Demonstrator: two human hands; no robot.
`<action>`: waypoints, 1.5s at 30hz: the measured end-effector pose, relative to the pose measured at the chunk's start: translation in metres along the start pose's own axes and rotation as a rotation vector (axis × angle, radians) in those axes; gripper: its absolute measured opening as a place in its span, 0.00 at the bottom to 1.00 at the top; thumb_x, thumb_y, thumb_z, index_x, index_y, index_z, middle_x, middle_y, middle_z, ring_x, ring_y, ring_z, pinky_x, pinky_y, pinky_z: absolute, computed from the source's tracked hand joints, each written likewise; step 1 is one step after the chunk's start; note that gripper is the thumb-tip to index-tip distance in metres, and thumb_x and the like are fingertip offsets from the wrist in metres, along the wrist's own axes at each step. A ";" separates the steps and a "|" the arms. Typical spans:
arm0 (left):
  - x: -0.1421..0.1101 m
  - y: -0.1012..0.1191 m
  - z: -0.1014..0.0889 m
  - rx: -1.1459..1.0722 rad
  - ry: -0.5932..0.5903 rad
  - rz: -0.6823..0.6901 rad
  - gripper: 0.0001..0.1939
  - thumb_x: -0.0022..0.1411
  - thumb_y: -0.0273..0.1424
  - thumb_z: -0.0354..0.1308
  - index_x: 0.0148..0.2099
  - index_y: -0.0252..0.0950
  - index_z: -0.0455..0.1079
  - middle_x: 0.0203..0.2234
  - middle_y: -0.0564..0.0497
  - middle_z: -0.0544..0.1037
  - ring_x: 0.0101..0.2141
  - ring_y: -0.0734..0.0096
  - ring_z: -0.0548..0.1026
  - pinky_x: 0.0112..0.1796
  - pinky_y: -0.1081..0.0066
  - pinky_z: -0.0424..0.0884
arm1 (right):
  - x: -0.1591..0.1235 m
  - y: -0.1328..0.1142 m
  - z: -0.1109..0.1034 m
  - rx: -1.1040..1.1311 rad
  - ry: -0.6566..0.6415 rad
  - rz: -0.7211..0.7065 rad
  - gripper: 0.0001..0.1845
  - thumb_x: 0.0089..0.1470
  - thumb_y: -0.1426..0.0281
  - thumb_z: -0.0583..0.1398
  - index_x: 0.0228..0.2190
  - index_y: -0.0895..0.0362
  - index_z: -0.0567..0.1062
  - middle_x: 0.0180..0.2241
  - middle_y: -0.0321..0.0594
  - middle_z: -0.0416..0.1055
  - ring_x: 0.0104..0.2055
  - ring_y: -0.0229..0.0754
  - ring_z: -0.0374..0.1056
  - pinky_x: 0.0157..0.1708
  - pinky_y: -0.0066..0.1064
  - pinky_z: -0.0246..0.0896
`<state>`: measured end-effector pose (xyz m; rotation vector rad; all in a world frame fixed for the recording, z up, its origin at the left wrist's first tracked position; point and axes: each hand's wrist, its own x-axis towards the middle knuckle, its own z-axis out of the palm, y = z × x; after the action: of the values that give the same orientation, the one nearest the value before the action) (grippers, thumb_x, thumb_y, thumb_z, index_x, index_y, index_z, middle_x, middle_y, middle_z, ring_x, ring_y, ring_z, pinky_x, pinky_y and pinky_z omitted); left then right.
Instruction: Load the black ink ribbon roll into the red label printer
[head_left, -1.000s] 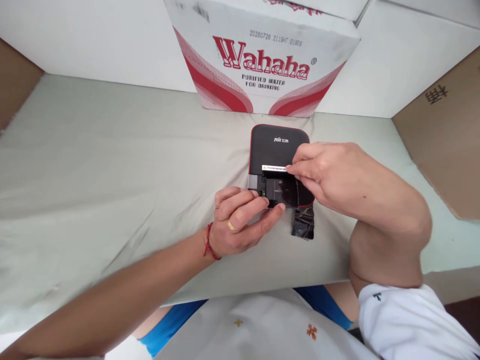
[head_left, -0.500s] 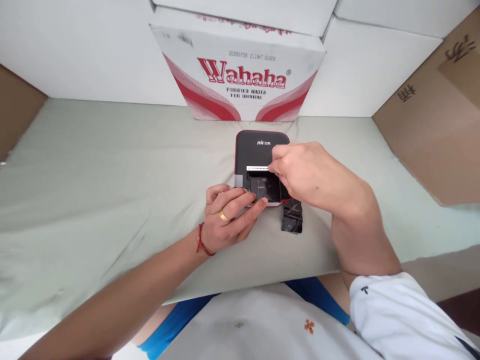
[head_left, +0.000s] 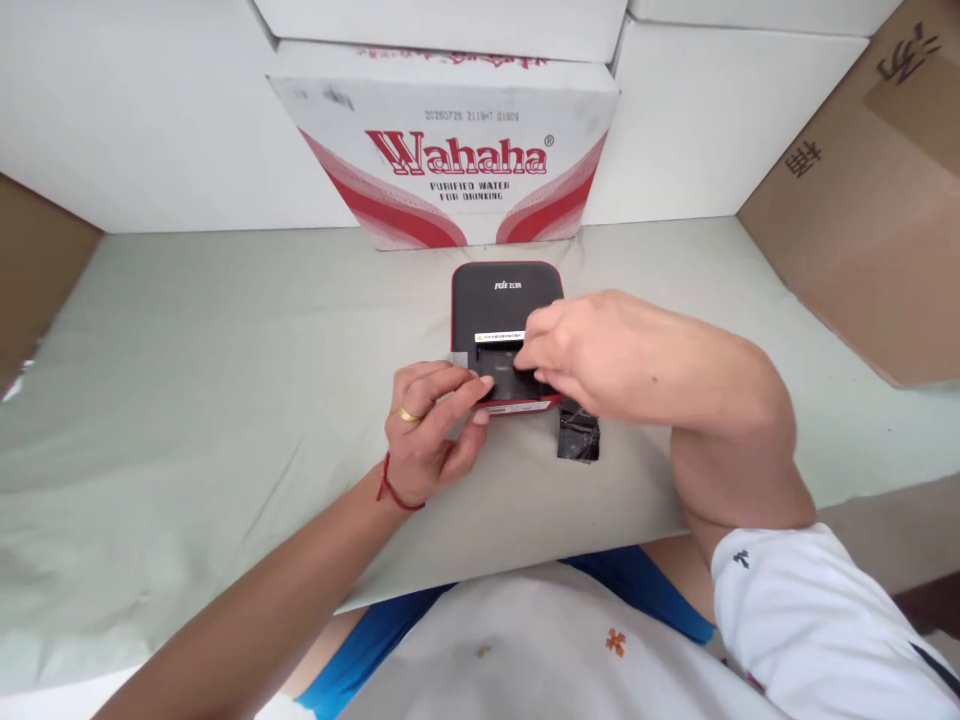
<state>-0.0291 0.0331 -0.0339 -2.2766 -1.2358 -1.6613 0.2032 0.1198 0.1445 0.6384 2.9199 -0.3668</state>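
the work looks to be partway through: the black device (head_left: 507, 305) lies on the desk (head_left: 187, 400) near the centre of the frame, and both hands are busy at its lower part. a dark panel (head_left: 501, 372) already lies in or over the area below the white label (head_left: 496, 337); whether it is fully seated cannot be told, so the work around it seems unfinished. a creased black strip (head_left: 579, 438) sticks out past the device's lower right edge, and it appears not yet dealt with

the left hand (head_left: 435, 412), left of centre, has its forefinger on the panel's lower left corner and its thumb by the front edge; how firmly it grips cannot be told. the right hand (head_left: 581, 345), right of centre, has its fingers bunched at the panel's right side, and whether they pinch anything is hidden

that hand also covers the device's right edge and the label's end. the label's small print is too fine to read, and the strip's upper end is out of sight, so whether it joins the device is unclear
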 end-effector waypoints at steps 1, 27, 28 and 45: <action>0.000 0.000 -0.001 -0.032 0.020 -0.067 0.23 0.71 0.31 0.66 0.66 0.52 0.79 0.48 0.47 0.84 0.48 0.53 0.80 0.53 0.52 0.75 | -0.001 -0.006 0.002 -0.012 -0.031 -0.046 0.17 0.71 0.80 0.55 0.35 0.58 0.82 0.37 0.43 0.79 0.35 0.42 0.67 0.37 0.37 0.56; 0.012 -0.043 0.016 -0.903 0.008 -0.831 0.47 0.57 0.47 0.82 0.73 0.62 0.66 0.80 0.53 0.65 0.82 0.49 0.59 0.79 0.45 0.61 | 0.011 -0.060 0.009 -0.100 -0.056 -0.062 0.07 0.57 0.77 0.69 0.29 0.53 0.83 0.32 0.48 0.79 0.33 0.47 0.67 0.23 0.37 0.55; 0.012 -0.043 0.016 -0.907 0.009 -0.830 0.46 0.56 0.47 0.83 0.72 0.62 0.68 0.79 0.53 0.66 0.82 0.50 0.59 0.79 0.46 0.62 | 0.011 -0.057 0.007 -0.076 -0.089 -0.045 0.07 0.58 0.77 0.68 0.30 0.54 0.83 0.33 0.48 0.79 0.33 0.47 0.68 0.22 0.36 0.53; 0.019 -0.044 0.014 -1.002 0.162 -1.092 0.21 0.66 0.50 0.75 0.51 0.44 0.77 0.54 0.46 0.85 0.56 0.58 0.84 0.63 0.56 0.80 | 0.071 0.023 0.026 -0.135 -0.032 0.485 0.17 0.66 0.76 0.61 0.50 0.56 0.87 0.54 0.54 0.86 0.48 0.55 0.82 0.34 0.37 0.62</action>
<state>-0.0440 0.0805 -0.0416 -1.6480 -2.1402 -3.3593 0.1510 0.1616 0.1019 1.2578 2.6078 -0.1191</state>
